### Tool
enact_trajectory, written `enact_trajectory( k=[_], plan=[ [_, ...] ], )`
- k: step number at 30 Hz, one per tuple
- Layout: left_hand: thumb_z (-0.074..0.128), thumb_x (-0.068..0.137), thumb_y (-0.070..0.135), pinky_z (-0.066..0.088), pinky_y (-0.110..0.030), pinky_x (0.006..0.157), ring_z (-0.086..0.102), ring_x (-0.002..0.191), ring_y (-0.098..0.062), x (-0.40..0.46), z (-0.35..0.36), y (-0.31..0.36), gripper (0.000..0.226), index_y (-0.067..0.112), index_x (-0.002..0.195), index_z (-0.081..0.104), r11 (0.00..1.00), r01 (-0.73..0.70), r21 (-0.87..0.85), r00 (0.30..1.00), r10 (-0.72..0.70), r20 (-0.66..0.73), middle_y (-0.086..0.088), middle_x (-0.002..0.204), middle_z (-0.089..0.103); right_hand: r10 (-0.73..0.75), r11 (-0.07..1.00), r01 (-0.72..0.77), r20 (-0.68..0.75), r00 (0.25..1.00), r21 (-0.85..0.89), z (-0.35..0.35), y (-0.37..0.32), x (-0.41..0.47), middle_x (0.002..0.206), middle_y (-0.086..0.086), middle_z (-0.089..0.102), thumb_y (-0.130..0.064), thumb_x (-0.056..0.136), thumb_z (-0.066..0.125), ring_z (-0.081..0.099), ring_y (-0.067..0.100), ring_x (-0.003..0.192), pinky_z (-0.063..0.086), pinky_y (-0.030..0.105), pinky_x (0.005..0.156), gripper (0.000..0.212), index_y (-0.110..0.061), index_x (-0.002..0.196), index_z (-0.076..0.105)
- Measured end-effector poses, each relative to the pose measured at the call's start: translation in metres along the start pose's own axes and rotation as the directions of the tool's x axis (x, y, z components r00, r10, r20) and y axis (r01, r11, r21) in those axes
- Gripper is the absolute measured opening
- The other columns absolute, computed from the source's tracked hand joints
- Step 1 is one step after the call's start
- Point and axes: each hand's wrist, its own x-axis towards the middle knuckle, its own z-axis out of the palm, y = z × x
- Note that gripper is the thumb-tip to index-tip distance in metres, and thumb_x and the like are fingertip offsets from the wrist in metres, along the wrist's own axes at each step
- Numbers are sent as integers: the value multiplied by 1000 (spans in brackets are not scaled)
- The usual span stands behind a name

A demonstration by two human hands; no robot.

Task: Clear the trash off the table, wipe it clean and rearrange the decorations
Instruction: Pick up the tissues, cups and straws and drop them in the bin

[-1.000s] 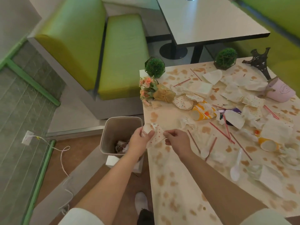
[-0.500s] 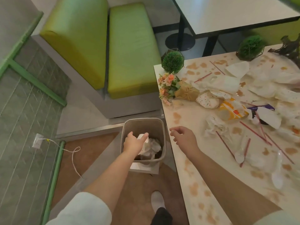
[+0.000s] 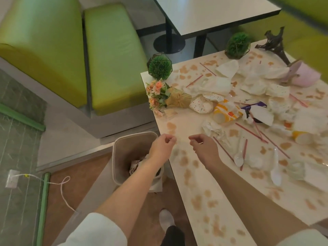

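The stained cream table (image 3: 204,196) is littered with crumpled napkins (image 3: 215,130), a crushed yellow paper cup (image 3: 224,114), red straws (image 3: 248,129) and white plastic spoons (image 3: 238,158). A beige trash bin (image 3: 120,157) with paper inside stands on the floor at the table's left edge. My left hand (image 3: 162,145) hovers above the bin's right rim, fingers loosely curled, holding nothing. My right hand (image 3: 204,146) hangs over the table's near-left part, fingers loosely bent and empty. Decorations: two green ball plants (image 3: 159,67) (image 3: 237,44), a flower bouquet (image 3: 165,98), a dark tower figure (image 3: 276,45), a tipped pink mug (image 3: 301,74).
A green bench seat (image 3: 113,55) stands left of the table. A second white table (image 3: 213,11) is behind. A wall socket with a white cord (image 3: 58,183) lies on the floor at the left. My white shoe (image 3: 166,219) is beside the table.
My left hand dropped the dotted napkin into the bin and rose back to the table's edge. My right hand stayed over the table; the view shifted.
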Motion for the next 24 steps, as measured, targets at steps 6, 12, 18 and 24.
enact_trajectory(
  k=[6, 12, 18, 24],
  plan=[
    [56, 96, 38, 47, -30, 78, 60, 92, -14, 3, 45, 29, 20, 22, 105, 64, 996, -66, 67, 997, 62, 52, 7, 96, 63, 18, 997, -23, -60, 998, -78, -51, 14, 13, 85, -11, 62, -12, 92, 57, 56, 4, 75, 38, 14, 60, 18, -25, 93, 68],
    [60, 93, 36, 49, -29, 85, 59, 98, -13, 9, 92, 51, 25, 25, 116, 58, 983, -124, 132, 992, 118, 54, 4, 114, 53, -67, 934, 53, -28, 997, -353, -98, 29, 38, 108, -1, 59, -12, 90, 58, 57, 12, 88, 40, 20, 66, 22, -21, 107, 69],
    [59, 94, 34, 53, -39, 84, 54, 108, -16, 14, 126, 65, 52, 35, 142, 39, 916, -188, 355, 982, 186, 43, 4, 131, 36, -164, 507, 308, 260, 951, -805, -127, 46, 58, 134, -3, 45, -13, 88, 54, 39, 24, 117, 37, 33, 95, 55, -37, 137, 50],
    [55, 95, 41, 52, -41, 85, 50, 114, -20, 17, 139, 59, 36, 31, 129, 52, 884, -100, 457, 989, 139, -53, 1, 125, 44, -312, 372, 477, 376, 872, -797, -140, 61, 71, 121, -8, 56, -24, 94, 58, 43, 22, 110, 32, 32, 89, 32, -34, 124, 63]
  ],
)
